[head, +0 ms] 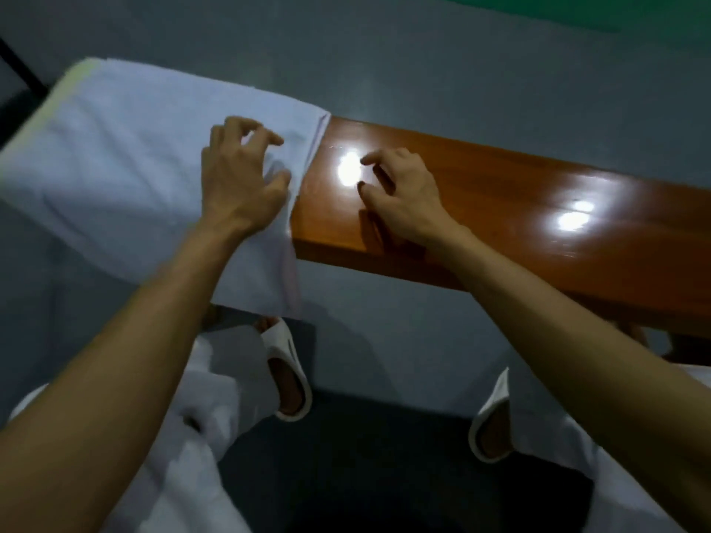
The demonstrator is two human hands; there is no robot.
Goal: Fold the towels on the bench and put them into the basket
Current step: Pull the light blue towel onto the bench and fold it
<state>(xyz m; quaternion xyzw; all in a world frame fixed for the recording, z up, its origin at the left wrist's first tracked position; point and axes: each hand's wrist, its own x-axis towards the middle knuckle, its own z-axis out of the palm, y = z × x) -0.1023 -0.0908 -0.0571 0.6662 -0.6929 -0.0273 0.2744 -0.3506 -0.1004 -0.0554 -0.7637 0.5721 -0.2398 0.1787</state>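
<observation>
Mostly the white towel covers the bench's left end, its length running along the bench, near side hanging over the front edge. The left hand sits over its right hem, fingers spread, half bent, gripping nothing; the right hand is over bare bench, loosely curled, empty

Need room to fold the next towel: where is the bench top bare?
The glossy brown wooden bench is bare from the right hand rightward to the picture's edge. A narrow strip lies between the white towel and that hand. Further left is crowded: the towel covers the wood, left hand over it.
</observation>
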